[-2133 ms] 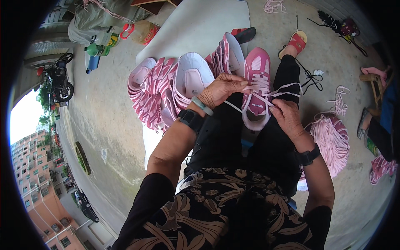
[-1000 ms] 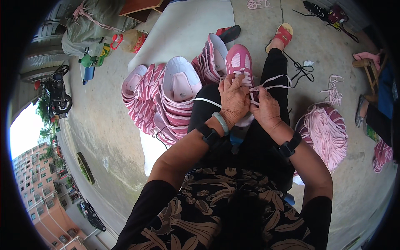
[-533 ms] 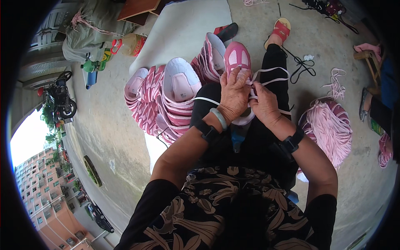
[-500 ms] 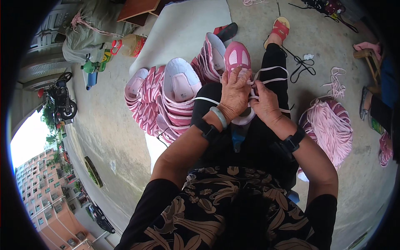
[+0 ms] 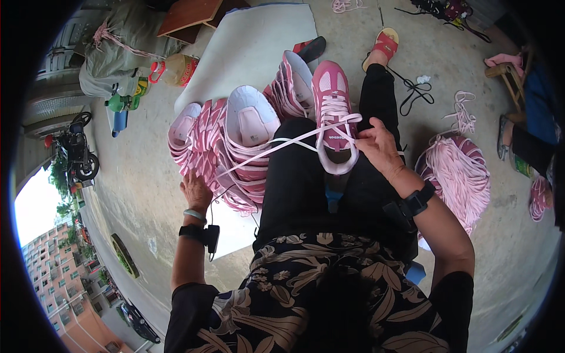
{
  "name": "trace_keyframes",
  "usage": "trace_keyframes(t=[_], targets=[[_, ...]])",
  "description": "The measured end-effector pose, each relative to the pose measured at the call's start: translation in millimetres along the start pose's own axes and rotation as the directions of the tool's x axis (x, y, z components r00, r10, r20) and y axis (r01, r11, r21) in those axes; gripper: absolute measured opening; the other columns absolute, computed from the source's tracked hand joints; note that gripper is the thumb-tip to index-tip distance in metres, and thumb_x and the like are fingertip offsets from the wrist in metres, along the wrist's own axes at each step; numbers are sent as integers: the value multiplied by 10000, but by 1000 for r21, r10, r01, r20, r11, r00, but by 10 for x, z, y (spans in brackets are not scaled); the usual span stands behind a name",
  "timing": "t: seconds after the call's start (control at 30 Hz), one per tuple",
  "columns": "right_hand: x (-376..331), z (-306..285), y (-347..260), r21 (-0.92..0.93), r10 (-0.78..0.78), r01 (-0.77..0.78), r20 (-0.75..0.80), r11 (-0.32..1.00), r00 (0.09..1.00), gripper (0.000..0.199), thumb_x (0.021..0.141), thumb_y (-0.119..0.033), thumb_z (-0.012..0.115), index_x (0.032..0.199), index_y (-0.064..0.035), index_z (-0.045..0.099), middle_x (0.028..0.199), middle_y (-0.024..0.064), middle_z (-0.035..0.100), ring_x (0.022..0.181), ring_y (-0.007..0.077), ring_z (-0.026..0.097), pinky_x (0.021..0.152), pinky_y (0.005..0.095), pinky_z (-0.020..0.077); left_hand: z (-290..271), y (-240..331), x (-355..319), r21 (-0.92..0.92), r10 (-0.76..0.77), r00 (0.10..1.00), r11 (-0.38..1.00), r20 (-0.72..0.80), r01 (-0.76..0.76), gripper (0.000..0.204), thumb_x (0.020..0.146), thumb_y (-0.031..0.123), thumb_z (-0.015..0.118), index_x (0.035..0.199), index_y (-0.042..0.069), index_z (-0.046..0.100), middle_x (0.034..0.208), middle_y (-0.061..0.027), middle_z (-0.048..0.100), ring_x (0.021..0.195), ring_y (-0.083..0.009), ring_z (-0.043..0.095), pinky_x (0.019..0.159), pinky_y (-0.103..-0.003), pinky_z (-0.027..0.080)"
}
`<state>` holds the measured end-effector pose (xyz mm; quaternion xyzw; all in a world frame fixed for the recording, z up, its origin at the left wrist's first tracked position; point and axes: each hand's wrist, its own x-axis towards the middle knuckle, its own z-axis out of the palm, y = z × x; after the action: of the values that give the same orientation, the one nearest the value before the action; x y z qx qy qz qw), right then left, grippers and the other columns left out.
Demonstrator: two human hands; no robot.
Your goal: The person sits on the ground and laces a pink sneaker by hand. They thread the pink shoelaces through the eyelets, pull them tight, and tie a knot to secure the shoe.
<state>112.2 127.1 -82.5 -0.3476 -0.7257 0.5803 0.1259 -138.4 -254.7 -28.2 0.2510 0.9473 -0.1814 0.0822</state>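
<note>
Tension should be even and low, as my left hand point(image 5: 196, 189) pinches the flat pale-pink lace point(image 5: 259, 156) stretched leftward, while my right hand point(image 5: 381, 150), whose grip I cannot tell, steadies the pink-and-white mesh sneaker point(image 5: 329, 76) at my black-trousered knees point(image 5: 292, 170).

Lace point(image 5: 253, 157) taut from pink shoe point(image 5: 331, 88) toward left grip point(image 5: 196, 191); right grip point(image 5: 381, 148) alongside.

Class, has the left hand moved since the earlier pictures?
Yes: the left hand moved leftward, from right of the stacked pink uppers to their lower-left side.
</note>
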Motion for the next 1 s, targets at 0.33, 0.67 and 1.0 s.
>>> trace_keyframes(t=[0.33,0.67,1.0], targets=[[24,-109,-56,98,72,-88,160,991,985,213,784,-99,569,964,4,520,699,106,580,550,154,581,509,265,470,-254,1231,141,-327,399,784,748,-475,-578,294,685,135,625,970,64,603,1170,-91,491,1056,-313,443,893,-447,327],[84,10,-107,-280,-94,138,167,950,982,312,737,-244,660,898,-17,520,715,138,589,626,275,595,595,342,477,-553,2401,317,-527,500,767,560,-402,-640,266,706,117,583,960,39,586,1075,-117,558,997,-304,496,859,-428,381],[129,3,-101,-482,-204,333,300,811,932,256,702,-222,662,778,-16,530,758,158,584,747,347,567,665,415,455,-625,2730,544,-714,309,803,369,-510,-596,161,697,65,624,855,39,615,707,-97,582,607,-240,586,579,-304,475]])
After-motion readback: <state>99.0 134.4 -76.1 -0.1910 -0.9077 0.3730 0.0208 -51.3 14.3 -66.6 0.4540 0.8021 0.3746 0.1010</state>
